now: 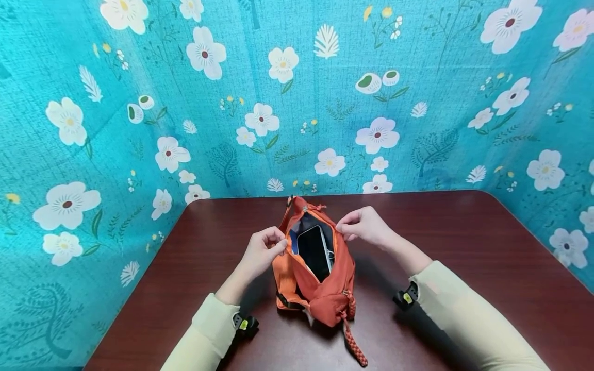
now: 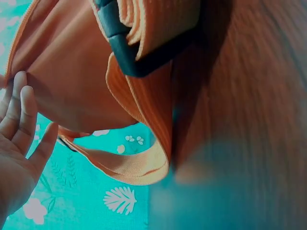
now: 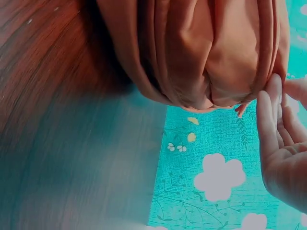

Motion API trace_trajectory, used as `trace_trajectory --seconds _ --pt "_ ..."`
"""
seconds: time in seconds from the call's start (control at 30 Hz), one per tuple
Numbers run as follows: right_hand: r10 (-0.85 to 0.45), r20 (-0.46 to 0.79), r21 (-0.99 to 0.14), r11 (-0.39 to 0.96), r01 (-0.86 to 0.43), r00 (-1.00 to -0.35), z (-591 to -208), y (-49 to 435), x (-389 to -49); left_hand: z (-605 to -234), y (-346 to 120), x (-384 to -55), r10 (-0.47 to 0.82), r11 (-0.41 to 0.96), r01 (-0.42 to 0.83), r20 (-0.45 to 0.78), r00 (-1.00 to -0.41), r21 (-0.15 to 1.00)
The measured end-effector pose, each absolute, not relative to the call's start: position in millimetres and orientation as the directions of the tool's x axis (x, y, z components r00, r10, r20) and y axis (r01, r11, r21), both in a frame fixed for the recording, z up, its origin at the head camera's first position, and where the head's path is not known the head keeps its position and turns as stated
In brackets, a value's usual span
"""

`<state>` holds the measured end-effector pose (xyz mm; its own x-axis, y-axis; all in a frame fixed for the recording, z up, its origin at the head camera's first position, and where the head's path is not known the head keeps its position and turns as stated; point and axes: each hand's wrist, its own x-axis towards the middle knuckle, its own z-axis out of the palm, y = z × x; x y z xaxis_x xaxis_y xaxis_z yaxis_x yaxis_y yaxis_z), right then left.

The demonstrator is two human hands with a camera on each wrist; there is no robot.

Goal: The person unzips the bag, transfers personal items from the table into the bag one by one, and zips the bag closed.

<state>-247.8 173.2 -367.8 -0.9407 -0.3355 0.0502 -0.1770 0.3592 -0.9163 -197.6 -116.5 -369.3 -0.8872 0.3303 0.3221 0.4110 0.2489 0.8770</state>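
An orange-red fabric bag [image 1: 341, 268] lies on the table with its zipped mouth spread wide. Inside it a smartphone [image 1: 313, 252] with a dark screen shows, with something pale along its right side and a blue patch at the left. My left hand [image 1: 263, 251] pinches the left edge of the opening between thumb and fingers. On the opposite edge, my right hand [image 1: 364, 226] pinches the rim the same way. The left wrist view shows the bag's side and its orange strap [image 2: 139, 165] with a black buckle [image 2: 132, 55]. Folds of the bag [image 3: 201, 52] fill the top of the right wrist view.
The dark red-brown table [image 1: 441, 226] carries the bag near its middle. A braided cord [image 1: 353, 342] trails from the bag's near end. Behind the table hangs a turquoise flowered cloth [image 1: 297, 103].
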Motion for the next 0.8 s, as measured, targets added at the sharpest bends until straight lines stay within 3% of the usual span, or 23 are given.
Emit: trace_trajectory --seconds 0.23,0.4,0.53,0.8 --pt "-0.39 0.225 -0.717 0.555 -0.423 -0.893 -363.0 170.2 -242.6 -365.9 -110.7 -199.6 0.354 0.28 0.401 0.294 -0.888 0.872" --pt "-0.571 0.367 -0.514 0.534 -0.672 -0.734 -356.1 166.8 -238.9 -365.8 -110.2 -200.3 0.365 0.293 0.396 0.281 -0.888 0.87" --pt "-0.739 0.271 -0.407 0.493 -0.769 -0.617 -348.1 162.1 -237.2 -365.9 -110.8 -200.5 0.369 0.298 0.389 0.27 -0.889 0.872" --pt "-0.804 0.033 -0.251 0.568 -0.784 -0.594 -336.4 158.6 -233.3 -365.3 -110.5 -199.7 0.383 0.288 0.396 0.274 -0.882 0.872"
